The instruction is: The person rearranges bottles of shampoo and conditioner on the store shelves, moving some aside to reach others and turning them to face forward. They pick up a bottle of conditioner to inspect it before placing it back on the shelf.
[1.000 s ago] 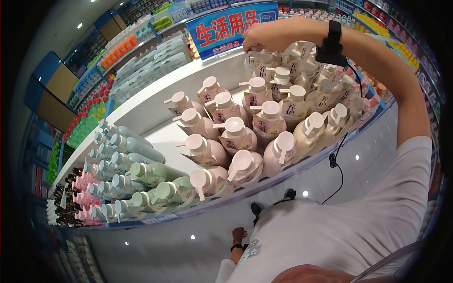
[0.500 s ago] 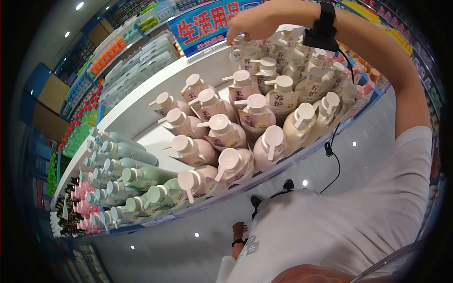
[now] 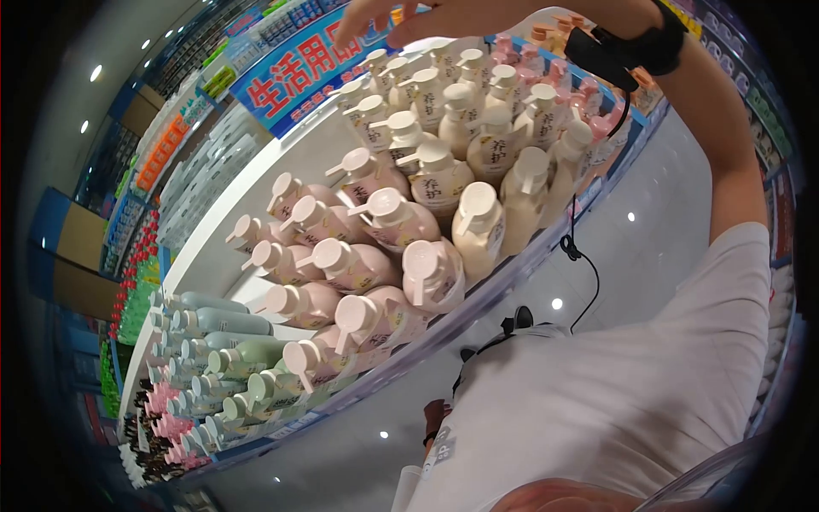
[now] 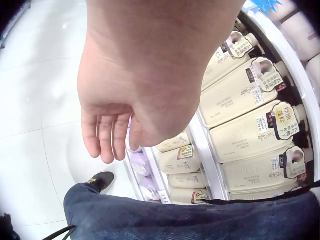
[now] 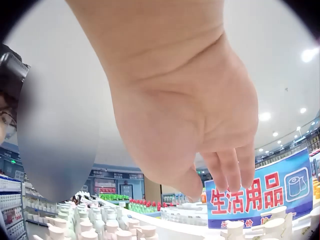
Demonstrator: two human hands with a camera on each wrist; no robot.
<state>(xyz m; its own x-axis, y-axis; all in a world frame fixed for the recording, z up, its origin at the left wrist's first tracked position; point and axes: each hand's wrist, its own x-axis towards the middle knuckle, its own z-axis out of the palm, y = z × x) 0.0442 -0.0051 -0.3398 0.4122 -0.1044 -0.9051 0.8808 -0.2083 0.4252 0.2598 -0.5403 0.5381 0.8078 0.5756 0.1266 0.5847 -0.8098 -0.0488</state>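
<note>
My right hand (image 3: 418, 21) is raised above the far end of a white display bin, near a blue sign (image 3: 299, 72). Its fingers are extended and hold nothing; in the right wrist view the same hand (image 5: 187, 110) hangs palm-side to the camera over pump tops (image 5: 235, 231). Cream pump bottles (image 3: 439, 188) stand below it, with pink pump bottles (image 3: 350, 266) beside them. The left hand (image 3: 437, 413) hangs low by the body. In the left wrist view that hand (image 4: 135, 110) has loosely bent, empty fingers, in front of shelved cream bottles (image 4: 240, 140).
Green bottles (image 3: 247, 358) and pale blue bottles (image 3: 217, 321) fill the near-left part of the bin. A clear rim (image 3: 375, 369) runs along its front edge. A black cable (image 3: 589, 294) hangs from the right wrist camera. Stocked shelves stand beyond.
The head view has turned, so the bin and sign sit further left. My right hand has moved up and left in the picture, its fingers more spread. The left hand still hangs low.
</note>
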